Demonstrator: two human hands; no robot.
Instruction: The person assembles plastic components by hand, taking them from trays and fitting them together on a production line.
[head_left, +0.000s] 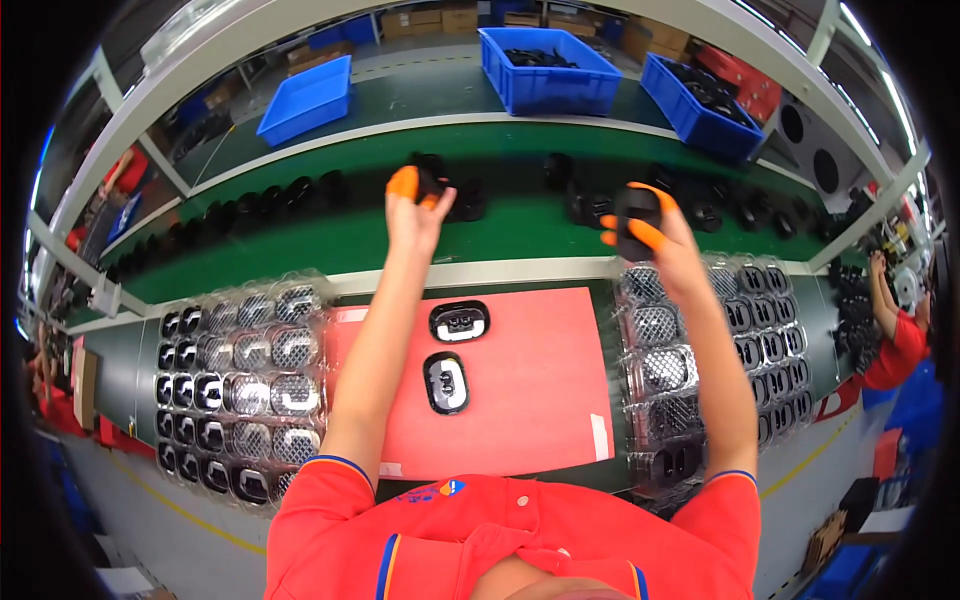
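My left hand [413, 212], with orange finger covers, reaches over the green conveyor belt [515, 235]. Its fingers are closed round a dark black plastic part [431, 172], partly hidden by them. Another black part lies just right of it. My right hand [676, 238], also in orange finger covers, grips a black oval plastic part [638, 212] above the belt's near side. Two black oval housings [440, 324] with pale, shiny middles lie on the pink mat [540, 400] between my forearms, one beyond the other.
Clear plastic trays with black parts stand left [255, 350] and right [655, 370] of the mat. More black parts line the belt. Beyond it are several blue bins [545, 85]. Metal posts frame the bench, and a co-worker in red [897, 350] is at far right.
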